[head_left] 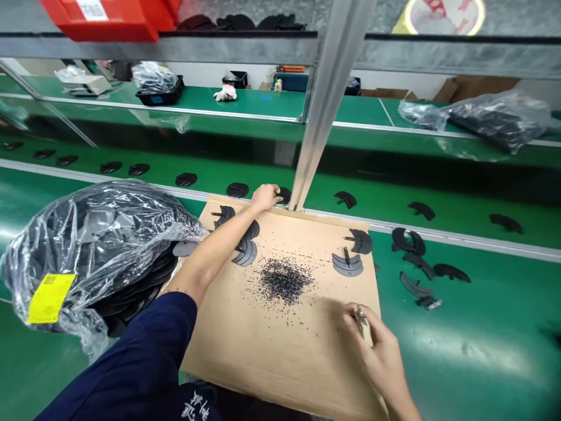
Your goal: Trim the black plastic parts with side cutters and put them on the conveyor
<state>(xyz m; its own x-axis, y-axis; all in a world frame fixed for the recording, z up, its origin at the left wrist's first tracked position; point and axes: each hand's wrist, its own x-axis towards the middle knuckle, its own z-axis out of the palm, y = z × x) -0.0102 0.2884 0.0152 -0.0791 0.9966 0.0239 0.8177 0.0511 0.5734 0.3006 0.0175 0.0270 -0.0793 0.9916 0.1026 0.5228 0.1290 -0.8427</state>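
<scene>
My left hand reaches to the far edge of the cardboard, its fingers closed at the rim of a black rounded plastic part on the green strip behind. Low on the right, my right hand is wrapped around a small hand tool with a metal head and pale handles; its exact kind is not clear. Between the hands, a pile of small black bits lies on the cardboard sheet. Dark curved parts sit left of the pile, partly behind my left forearm. More curved parts lie on the right.
A clear plastic bag full of black parts bulges at left. Loose curved pieces lie on the green table. Black parts line the green strip. A metal post rises behind the cardboard; a red bin sits above.
</scene>
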